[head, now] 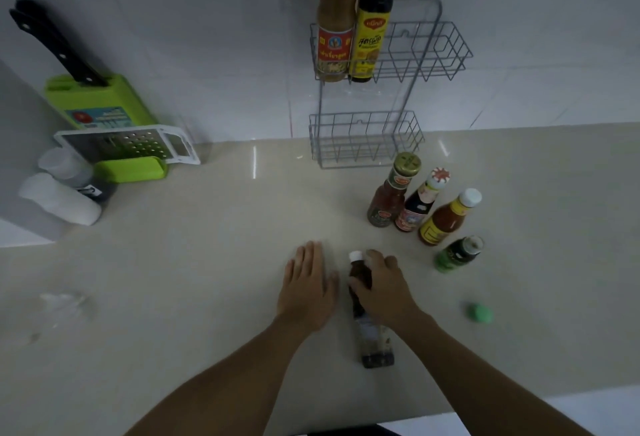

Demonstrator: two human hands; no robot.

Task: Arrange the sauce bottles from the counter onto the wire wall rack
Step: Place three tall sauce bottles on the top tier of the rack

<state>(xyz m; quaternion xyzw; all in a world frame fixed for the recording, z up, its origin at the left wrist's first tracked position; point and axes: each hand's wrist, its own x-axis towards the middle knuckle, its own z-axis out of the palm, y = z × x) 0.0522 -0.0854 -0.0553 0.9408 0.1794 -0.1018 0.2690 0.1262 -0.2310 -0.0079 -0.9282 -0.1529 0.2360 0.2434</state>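
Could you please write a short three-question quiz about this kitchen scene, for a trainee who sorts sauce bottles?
1. How many bottles stand in the upper basket of the wire rack?
2. True or false: the lower basket holds one bottle.
3. Which hand grips the dark bottle with the white cap? A) left hand B) right hand

Key:
1. Two: the brown bottle and the yellow-labelled bottle.
2. False; it holds nothing.
3. B. The right hand is closed around its neck, while the left hand lies flat and open on the counter.
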